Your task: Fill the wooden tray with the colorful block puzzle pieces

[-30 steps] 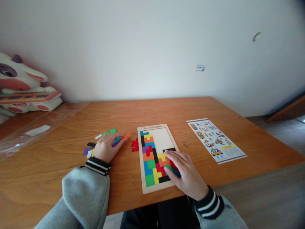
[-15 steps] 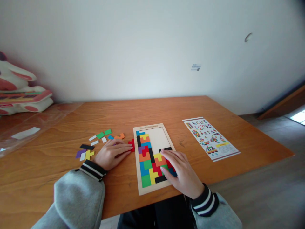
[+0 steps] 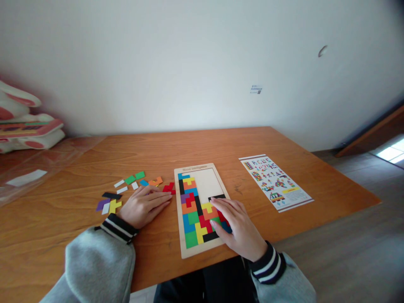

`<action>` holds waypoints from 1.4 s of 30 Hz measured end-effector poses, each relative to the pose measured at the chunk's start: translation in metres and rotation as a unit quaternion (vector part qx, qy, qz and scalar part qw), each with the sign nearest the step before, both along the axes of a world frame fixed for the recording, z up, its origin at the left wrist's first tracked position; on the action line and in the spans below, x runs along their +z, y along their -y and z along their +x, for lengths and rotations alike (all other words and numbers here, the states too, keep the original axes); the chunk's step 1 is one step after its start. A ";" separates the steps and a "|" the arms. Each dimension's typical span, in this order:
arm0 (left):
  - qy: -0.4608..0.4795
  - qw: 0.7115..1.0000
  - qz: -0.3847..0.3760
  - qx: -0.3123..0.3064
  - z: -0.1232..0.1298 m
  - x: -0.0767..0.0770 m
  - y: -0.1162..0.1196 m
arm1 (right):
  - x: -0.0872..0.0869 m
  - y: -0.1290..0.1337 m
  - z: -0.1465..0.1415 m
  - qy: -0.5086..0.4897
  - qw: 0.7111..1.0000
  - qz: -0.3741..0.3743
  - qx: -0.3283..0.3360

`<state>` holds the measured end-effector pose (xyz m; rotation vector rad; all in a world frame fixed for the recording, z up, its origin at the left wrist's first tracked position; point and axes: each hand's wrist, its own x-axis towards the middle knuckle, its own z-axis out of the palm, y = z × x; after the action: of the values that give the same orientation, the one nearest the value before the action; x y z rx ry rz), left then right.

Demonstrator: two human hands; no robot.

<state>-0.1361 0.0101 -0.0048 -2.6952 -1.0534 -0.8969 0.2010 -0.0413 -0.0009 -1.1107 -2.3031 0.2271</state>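
Now at the red pieces [image 3: 169,187] with left hand [image 3: 142,207], close-fingered, can't tell if pinching | over the puzzle board [image 3: 208,182] with right hand [image 3: 241,225], spread at the thumb

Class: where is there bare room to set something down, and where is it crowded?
Bare table lies between the board and sheet, behind both, and between the plastic and loose pieces. The board's far right is uncovered. It's crowded left of and beyond the left hand, among those pieces, and on the board's near half, partly under the right hand.
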 end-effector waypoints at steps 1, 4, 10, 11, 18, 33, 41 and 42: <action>0.003 1.000 0.008 0.006 -0.001 -0.001 -0.001 | 0.000 0.000 0.000 0.002 1.000 -0.001 0.001; 0.023 1.000 0.005 0.007 -0.001 -0.002 -0.002 | 0.000 -0.001 0.000 0.004 1.000 -0.003 0.002; 0.028 0.999 -0.035 0.028 0.001 -0.003 -0.001 | 0.002 0.000 -0.001 0.003 1.000 0.002 0.002; 0.028 0.998 -0.046 0.032 0.001 -0.003 -0.001 | 0.002 0.000 -0.001 0.004 1.000 0.003 0.002; 0.032 0.996 -0.078 0.033 -0.002 -0.006 -0.002 | 0.000 0.000 0.000 0.000 1.000 0.004 -0.003; 0.084 0.982 -0.146 0.087 0.004 -0.002 -0.001 | -0.001 -0.001 0.001 0.002 1.000 0.000 -0.003; 0.153 0.977 -0.121 0.090 0.046 0.005 -0.003 | -0.002 -0.002 0.000 -0.006 1.000 -0.002 -0.005; 0.156 0.976 -0.129 0.078 0.055 0.005 -0.004 | -0.002 -0.002 -0.001 -0.008 1.000 -0.001 -0.006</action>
<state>-0.0809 0.0142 0.0006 -2.6747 -1.5178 -1.2611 0.2005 -0.0390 -0.0030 -1.1188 -2.2826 0.2339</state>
